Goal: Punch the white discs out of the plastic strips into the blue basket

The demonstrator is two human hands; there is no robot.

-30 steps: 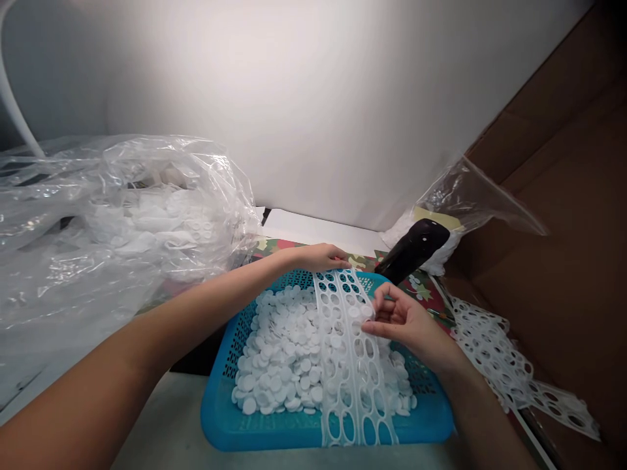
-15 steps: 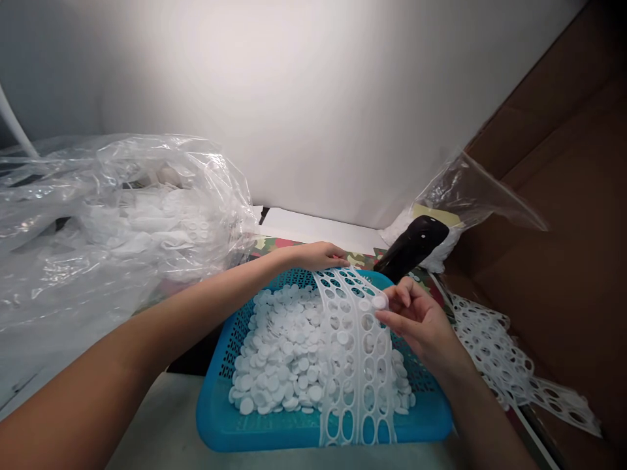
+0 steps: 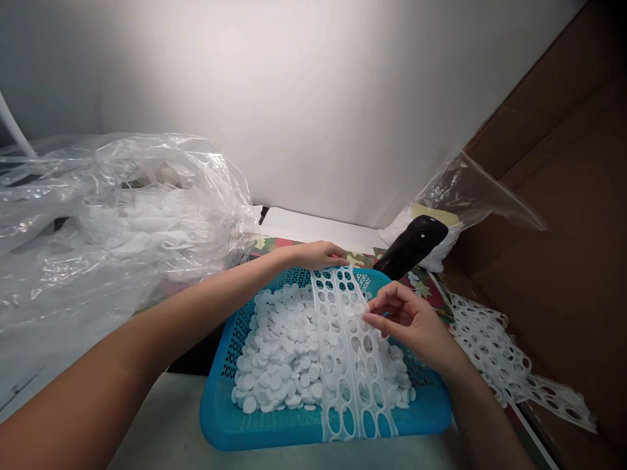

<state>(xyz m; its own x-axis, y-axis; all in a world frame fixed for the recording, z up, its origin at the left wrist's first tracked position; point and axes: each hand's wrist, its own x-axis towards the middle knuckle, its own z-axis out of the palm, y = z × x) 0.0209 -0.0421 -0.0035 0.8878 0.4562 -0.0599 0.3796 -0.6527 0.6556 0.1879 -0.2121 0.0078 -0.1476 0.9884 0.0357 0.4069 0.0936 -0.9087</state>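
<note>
A blue plastic basket [image 3: 255, 427] holds several small white discs [image 3: 279, 352]. A white strip punched with round holes [image 3: 350, 352] lies lengthwise over the basket. My left hand [image 3: 318, 255] holds the strip's far end down at the basket's back rim, fingers closed on it. My right hand [image 3: 406, 320] sits at the strip's right edge near its middle, with thumb and fingertips pinched on the strip; whether a disc is between them I cannot make out.
A large clear plastic bag [image 3: 112, 215] of white strips lies at the left. A black tool [image 3: 411, 247] leans behind the basket by a smaller bag [image 3: 470, 196]. Emptied punched strips [image 3: 504, 365] trail at the right beside a cardboard wall [image 3: 563, 228].
Half a second ago my right hand held a loose white disc lifted off the strip; now it is back down at the strip's edge. The left hand has stayed put.
</note>
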